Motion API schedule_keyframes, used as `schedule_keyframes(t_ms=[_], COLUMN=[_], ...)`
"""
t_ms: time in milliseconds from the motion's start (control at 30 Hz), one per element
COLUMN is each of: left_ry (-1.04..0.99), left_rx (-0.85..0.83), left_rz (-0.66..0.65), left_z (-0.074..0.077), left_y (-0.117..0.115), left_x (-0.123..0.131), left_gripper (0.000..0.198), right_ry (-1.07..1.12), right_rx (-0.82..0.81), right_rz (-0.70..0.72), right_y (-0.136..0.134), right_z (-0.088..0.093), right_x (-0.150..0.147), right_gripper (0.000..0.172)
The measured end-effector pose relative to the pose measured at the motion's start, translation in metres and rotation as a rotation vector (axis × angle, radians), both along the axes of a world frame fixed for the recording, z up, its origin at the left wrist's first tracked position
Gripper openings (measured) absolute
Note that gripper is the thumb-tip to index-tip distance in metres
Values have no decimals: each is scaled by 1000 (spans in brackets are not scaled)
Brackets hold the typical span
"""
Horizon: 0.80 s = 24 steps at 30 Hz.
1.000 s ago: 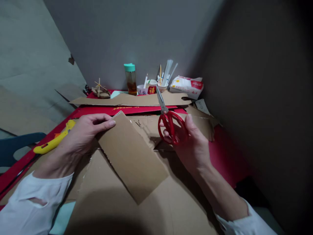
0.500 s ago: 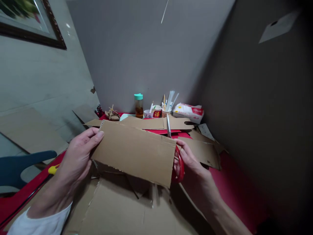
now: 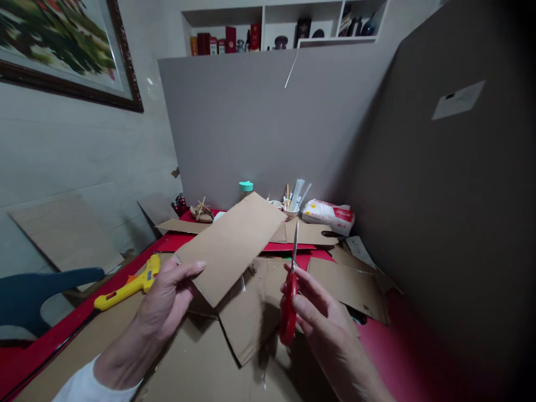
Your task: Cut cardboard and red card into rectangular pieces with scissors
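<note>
My left hand (image 3: 173,296) pinches the lower left end of a rectangular cardboard piece (image 3: 237,245), thumb on top. The piece is tilted, its far end raised to the right. Red-handled scissors (image 3: 288,307) are in my right hand (image 3: 320,312), blades pointing up and away, apart from the cardboard piece. Below the hands lies a folded cardboard structure (image 3: 253,318) on a larger cardboard sheet (image 3: 201,357).
A yellow glue gun (image 3: 129,290) rests at the left. Further back are a teal-lidded bottle (image 3: 246,187), cups with sticks (image 3: 292,211), a tissue pack (image 3: 329,216) and cardboard scraps (image 3: 347,282). Grey panels (image 3: 268,123) stand behind and at the right.
The cardboard piece has swung so its right end points up and away, clear of the scissors. The view has tilted up, showing a shelf and the whole glue gun.
</note>
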State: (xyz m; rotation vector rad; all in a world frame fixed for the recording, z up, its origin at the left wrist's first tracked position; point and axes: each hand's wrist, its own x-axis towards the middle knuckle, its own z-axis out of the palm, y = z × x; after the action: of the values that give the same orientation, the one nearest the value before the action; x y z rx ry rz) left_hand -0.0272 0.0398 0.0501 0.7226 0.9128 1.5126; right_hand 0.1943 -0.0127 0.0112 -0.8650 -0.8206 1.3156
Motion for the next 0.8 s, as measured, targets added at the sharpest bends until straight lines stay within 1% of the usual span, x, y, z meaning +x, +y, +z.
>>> schedule_keyframes(t_ms=[100, 200, 333, 433, 533, 633, 700, 800], left_ry=[-39, -80, -110, -104, -85, -45, 2, 99], left_rx=[-56, -57, -47, -37, -39, -65, -79, -77], left_rz=[-12, -52, -132, -195, -253, -285, -348, -497], left_z=[-6, -10, -17, -23, -27, -31, -33, -36], left_y=[0, 0, 0, -2, -7, -15, -21, -28], left_x=[3, 7, 10, 14, 20, 29, 35, 38], left_gripper=[17, 18, 19, 16, 19, 18, 20, 25], right_ry=[59, 126, 189, 134, 64, 59, 71, 75], right_rx=[-42, -59, -32, 10, 6, 10, 28, 23], right_rz=[19, 43, 18, -6, -43, -6, 2, -25], right_y=[0, 0, 3, 6, 6, 3, 1, 0], right_z=[-3, -4, -6, -7, -8, -7, -6, -3], right_x=[0, 2, 2, -2, -7, -12, -13, -12], right_gripper=[55, 52, 52, 53, 53, 57, 62, 67])
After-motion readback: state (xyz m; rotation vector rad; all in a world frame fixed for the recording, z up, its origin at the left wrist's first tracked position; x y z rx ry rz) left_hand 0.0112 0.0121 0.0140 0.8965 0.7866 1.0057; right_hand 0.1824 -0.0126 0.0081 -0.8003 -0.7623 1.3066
